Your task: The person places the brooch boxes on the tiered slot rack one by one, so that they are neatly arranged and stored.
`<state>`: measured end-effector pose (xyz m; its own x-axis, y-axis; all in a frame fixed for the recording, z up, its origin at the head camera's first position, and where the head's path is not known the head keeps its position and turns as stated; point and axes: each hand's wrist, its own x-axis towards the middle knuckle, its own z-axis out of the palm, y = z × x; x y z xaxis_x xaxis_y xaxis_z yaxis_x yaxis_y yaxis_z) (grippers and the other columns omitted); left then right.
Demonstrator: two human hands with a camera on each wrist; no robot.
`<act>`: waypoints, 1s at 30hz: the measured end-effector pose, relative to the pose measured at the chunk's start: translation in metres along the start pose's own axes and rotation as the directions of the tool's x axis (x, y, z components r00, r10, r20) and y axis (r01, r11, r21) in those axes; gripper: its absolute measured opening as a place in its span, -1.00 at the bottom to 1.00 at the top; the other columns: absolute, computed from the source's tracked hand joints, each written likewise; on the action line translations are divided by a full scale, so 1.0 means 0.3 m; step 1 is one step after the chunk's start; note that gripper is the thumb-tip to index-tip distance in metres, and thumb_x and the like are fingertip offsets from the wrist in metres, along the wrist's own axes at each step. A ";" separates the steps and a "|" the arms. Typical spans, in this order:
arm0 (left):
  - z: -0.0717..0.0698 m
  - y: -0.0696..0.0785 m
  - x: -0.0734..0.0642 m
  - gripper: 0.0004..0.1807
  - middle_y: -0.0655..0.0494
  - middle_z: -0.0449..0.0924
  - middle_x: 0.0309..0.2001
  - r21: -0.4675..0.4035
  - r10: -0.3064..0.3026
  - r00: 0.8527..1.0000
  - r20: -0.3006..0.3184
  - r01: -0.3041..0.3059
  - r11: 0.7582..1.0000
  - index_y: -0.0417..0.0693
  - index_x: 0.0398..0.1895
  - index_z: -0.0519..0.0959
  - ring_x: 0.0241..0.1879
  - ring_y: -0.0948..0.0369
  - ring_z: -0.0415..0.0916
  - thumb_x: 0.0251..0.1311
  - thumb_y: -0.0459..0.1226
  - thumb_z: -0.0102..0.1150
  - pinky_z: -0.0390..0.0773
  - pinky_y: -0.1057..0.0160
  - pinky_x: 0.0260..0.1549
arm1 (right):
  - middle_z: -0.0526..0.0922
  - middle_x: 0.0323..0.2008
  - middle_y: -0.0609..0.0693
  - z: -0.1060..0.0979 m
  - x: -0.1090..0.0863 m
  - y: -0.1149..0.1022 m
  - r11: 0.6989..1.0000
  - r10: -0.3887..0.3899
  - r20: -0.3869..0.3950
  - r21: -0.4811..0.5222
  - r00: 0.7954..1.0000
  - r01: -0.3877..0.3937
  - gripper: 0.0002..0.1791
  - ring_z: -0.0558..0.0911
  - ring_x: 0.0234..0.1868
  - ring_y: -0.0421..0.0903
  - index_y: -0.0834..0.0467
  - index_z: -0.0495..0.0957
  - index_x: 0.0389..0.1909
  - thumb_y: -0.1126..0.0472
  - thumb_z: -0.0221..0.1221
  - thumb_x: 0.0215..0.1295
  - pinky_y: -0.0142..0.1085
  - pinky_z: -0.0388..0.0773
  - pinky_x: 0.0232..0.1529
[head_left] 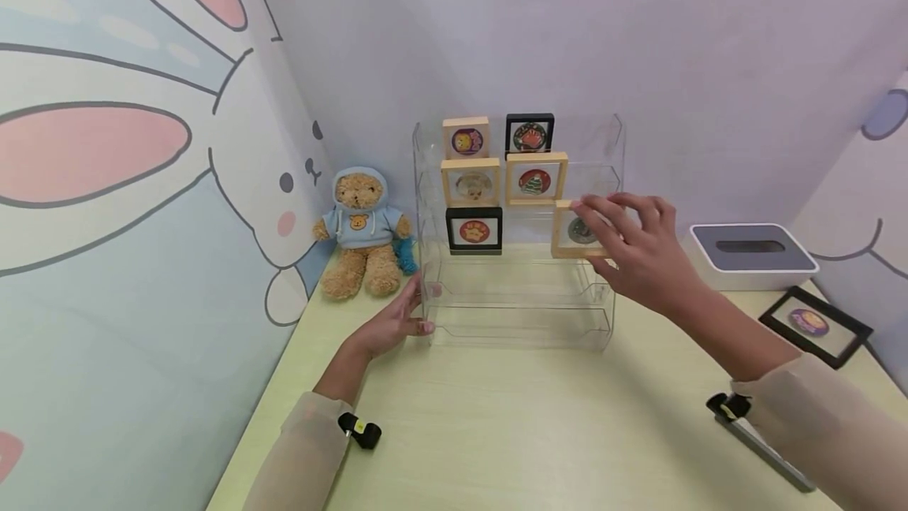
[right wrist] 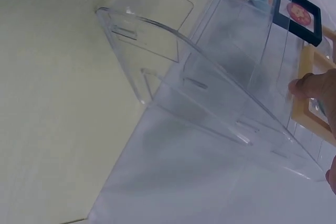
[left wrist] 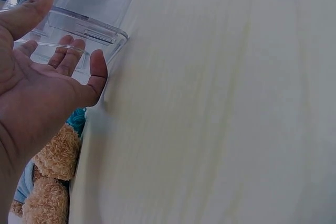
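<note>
A clear acrylic tiered display rack (head_left: 521,322) stands on the table, holding several small square frames with round badges. My right hand (head_left: 638,247) pinches a light wood frame (head_left: 563,239) with a grey round piece inside, at the rack's right side. In the right wrist view, the thumb (right wrist: 310,85) presses on the frame's front edge. Fingers partly cover that frame. At the rack's lower left side, my left hand (head_left: 390,326) touches the clear side panel, its fingers spread and lightly bent. Left of it in the same tier sits a black frame (head_left: 475,231) with a red badge.
A teddy bear (head_left: 365,231) in a blue hoodie sits left of the rack, close to my left hand. To the right are a white tissue box (head_left: 752,259) with a grey lid and a black frame (head_left: 816,326) lying flat. Walls border the table (head_left: 511,432).
</note>
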<state>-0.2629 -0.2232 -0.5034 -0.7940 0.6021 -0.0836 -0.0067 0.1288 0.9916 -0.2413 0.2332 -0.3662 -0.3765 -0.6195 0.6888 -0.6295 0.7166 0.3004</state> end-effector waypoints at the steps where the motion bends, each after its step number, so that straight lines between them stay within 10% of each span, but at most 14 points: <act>1: 0.000 -0.001 0.000 0.26 -0.07 -0.10 0.79 -0.002 -0.001 1.000 0.001 0.001 1.000 0.42 0.85 -0.42 0.82 -0.12 -0.28 0.49 -0.43 0.27 0.16 -0.32 0.60 | 0.54 0.48 0.23 0.009 0.014 -0.005 1.000 -0.009 0.006 -0.021 1.000 0.009 0.23 0.46 0.34 0.39 0.18 0.35 0.67 0.28 0.71 -0.12 0.43 0.29 0.15; 14: -0.004 -0.006 0.003 0.23 -0.07 -0.09 0.79 -0.001 0.001 1.000 0.002 -0.001 1.000 0.44 0.84 -0.42 0.82 -0.12 -0.28 0.52 -0.47 0.20 0.14 -0.32 0.61 | 0.49 0.59 0.10 0.098 0.125 -0.016 0.987 -0.108 0.031 -0.113 0.994 0.110 -0.09 0.45 0.46 0.28 0.13 0.35 0.69 0.39 0.43 0.33 0.41 0.37 0.19; 30: -0.005 -0.003 0.004 0.26 -0.04 -0.06 0.80 0.001 -0.017 1.000 -0.009 0.017 1.000 0.33 0.85 -0.45 0.82 -0.07 -0.24 0.50 -0.41 0.30 0.12 -0.28 0.62 | 0.47 0.60 0.10 0.141 0.131 0.010 0.975 -0.164 0.193 -0.119 0.967 0.189 0.10 0.44 0.50 0.27 0.13 0.32 0.70 0.30 0.65 0.15 0.28 0.45 0.19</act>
<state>-0.2648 -0.2238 -0.5042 -0.7995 0.5924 -0.0996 -0.0197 0.1399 0.9900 -0.2867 0.1976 -0.3661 -0.3918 -0.7788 0.4900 -0.6038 0.6194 0.5017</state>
